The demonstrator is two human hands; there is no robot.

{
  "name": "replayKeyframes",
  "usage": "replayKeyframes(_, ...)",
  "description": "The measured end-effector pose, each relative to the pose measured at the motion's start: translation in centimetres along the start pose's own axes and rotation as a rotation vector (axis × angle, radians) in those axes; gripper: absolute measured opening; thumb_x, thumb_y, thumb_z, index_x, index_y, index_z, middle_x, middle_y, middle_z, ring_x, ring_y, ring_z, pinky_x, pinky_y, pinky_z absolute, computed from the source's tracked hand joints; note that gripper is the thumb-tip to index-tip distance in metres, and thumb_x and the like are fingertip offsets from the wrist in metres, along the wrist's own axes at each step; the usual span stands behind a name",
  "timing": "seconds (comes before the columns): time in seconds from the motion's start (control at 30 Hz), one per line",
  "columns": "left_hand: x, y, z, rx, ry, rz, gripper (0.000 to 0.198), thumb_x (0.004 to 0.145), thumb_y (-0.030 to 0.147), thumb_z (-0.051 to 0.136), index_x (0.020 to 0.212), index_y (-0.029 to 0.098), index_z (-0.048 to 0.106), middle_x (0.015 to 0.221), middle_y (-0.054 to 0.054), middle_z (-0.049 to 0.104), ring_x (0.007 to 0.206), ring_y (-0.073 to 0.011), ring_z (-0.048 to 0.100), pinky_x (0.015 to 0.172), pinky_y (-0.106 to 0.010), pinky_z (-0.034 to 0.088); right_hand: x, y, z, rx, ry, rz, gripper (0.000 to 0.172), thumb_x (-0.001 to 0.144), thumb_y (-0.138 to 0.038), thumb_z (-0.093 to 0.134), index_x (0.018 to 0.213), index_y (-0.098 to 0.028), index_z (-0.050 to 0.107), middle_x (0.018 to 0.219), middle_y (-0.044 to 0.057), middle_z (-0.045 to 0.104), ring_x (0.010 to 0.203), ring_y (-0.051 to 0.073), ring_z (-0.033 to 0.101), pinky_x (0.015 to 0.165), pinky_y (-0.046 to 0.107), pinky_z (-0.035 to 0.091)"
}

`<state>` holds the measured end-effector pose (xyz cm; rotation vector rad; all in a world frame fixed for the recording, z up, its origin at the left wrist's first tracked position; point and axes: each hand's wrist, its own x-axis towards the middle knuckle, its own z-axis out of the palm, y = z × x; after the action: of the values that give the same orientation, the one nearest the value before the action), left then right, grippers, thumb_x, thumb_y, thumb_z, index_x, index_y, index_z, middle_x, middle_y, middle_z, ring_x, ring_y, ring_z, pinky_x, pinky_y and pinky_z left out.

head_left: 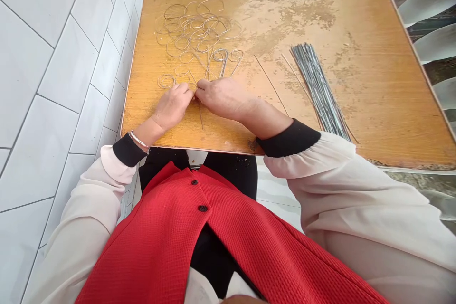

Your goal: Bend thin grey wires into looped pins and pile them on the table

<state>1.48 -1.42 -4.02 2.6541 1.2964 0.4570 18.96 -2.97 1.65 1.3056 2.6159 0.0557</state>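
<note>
Silvery thin wire point(201, 116) pokes out below where our left grip point(173, 106) and right grip point(221, 99) come together, fingertips bunched close around it; whether they are clamped on it we cannot tell, since the fingers hide the spot. With wire this fine, we judge a short pinch close to the strand works best, with the wrists kept low near the bench. Just beyond lie small round wire loops point(166, 81), then a tangled heap of thin wire rings point(192, 28) on the scuffed orange wooden bench point(392, 118). Off to the right rests a long bundle of straight silver wires point(317, 83), with loose straight strands point(270, 84) beside it. White rectangular tiles point(46, 57) spread beyond the bench's left edge.
</note>
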Motion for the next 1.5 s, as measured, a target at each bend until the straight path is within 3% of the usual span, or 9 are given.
replayKeyframes(0.17, 0.1, -0.4, -0.2, -0.031, -0.009, -0.055, 0.020, 0.098, 0.017, 0.051, 0.079, 0.023, 0.056, 0.095, -0.008, 0.064, 0.099, -0.0252, 0.062, 0.090, -0.043, 0.053, 1.7, 1.2, 1.1, 0.193, 0.115, -0.092, 0.027, 0.098, -0.011, 0.042, 0.087, -0.015, 0.065, 0.095, 0.013, 0.069, 0.085, 0.022, 0.063, 0.074, 0.034, 0.039)
replayKeyframes(0.4, -0.4, -1.0, -0.7, -0.122, 0.020, -0.065, 0.008, 0.092, 0.018, 0.062, 0.089, 0.021, 0.070, 0.093, -0.007, 0.066, 0.097, -0.0249, 0.067, 0.086, -0.042, 0.055, 3.9, 2.0, 0.3, -0.026, -0.033, -0.238, 0.013, 0.090, -0.010, 0.058, 0.082, -0.015, 0.067, 0.087, 0.011, 0.071, 0.076, 0.022, 0.062, 0.069, 0.035, 0.039)
replayKeyframes(0.53, -0.5, -1.5, 0.1, -0.191, 0.062, -0.021, 0.013, 0.093, 0.022, 0.061, 0.096, 0.023, 0.073, 0.094, -0.006, 0.065, 0.098, -0.0229, 0.067, 0.088, -0.040, 0.056, 3.9, 2.0, 0.0, 0.085, -0.034, -0.217, 0.012, 0.087, -0.013, 0.062, 0.077, -0.018, 0.066, 0.079, 0.008, 0.069, 0.072, 0.020, 0.059, 0.069, 0.035, 0.039)
replayKeyframes(0.7, 0.0, -1.6, 0.9, -0.208, 0.092, -0.027, 0.013, 0.094, 0.023, 0.059, 0.090, 0.024, 0.072, 0.093, -0.005, 0.065, 0.094, -0.0222, 0.066, 0.087, -0.041, 0.056, 3.3, 2.2, 0.6, 0.009, -0.044, -0.195, 0.014, 0.091, -0.015, 0.055, 0.092, -0.012, 0.069, 0.093, 0.013, 0.072, 0.077, 0.019, 0.060, 0.069, 0.034, 0.036)
replayKeyframes(1.0, 0.4, -1.1, 0.6, -0.235, 0.100, -0.012, 0.014, 0.089, 0.013, 0.057, 0.085, 0.022, 0.067, 0.092, -0.004, 0.068, 0.089, -0.0214, 0.065, 0.085, -0.039, 0.053, 1.4, 2.9, 1.3, 0.269, 0.155, -0.091, 0.031, 0.093, -0.020, 0.043, 0.101, -0.011, 0.072, 0.105, 0.016, 0.070, 0.083, 0.023, 0.062, 0.072, 0.033, 0.038)
replayKeyframes(1.27, 0.5, -1.1, 0.6, -0.296, 0.113, -0.035, 0.013, 0.089, 0.014, 0.059, 0.091, 0.019, 0.071, 0.092, -0.003, 0.070, 0.086, -0.0166, 0.064, 0.082, -0.032, 0.050, 1.4, 4.2, 4.5, 0.561, 0.379, -0.111, 0.031, 0.096, -0.027, 0.047, 0.099, -0.018, 0.077, 0.097, 0.009, 0.071, 0.084, 0.019, 0.061, 0.076, 0.031, 0.042)
replayKeyframes(1.5, 0.4, -1.4, 1.0, -0.333, 0.159, 0.015, 0.013, 0.088, 0.011, 0.060, 0.085, 0.018, 0.071, 0.085, -0.001, 0.068, 0.080, -0.0137, 0.061, 0.077, -0.029, 0.048, 1.8, 4.5, 5.1, 0.598, 0.414, -0.201, 0.028, 0.094, -0.027, 0.050, 0.092, -0.018, 0.076, 0.090, 0.009, 0.070, 0.079, 0.018, 0.060, 0.073, 0.031, 0.043)
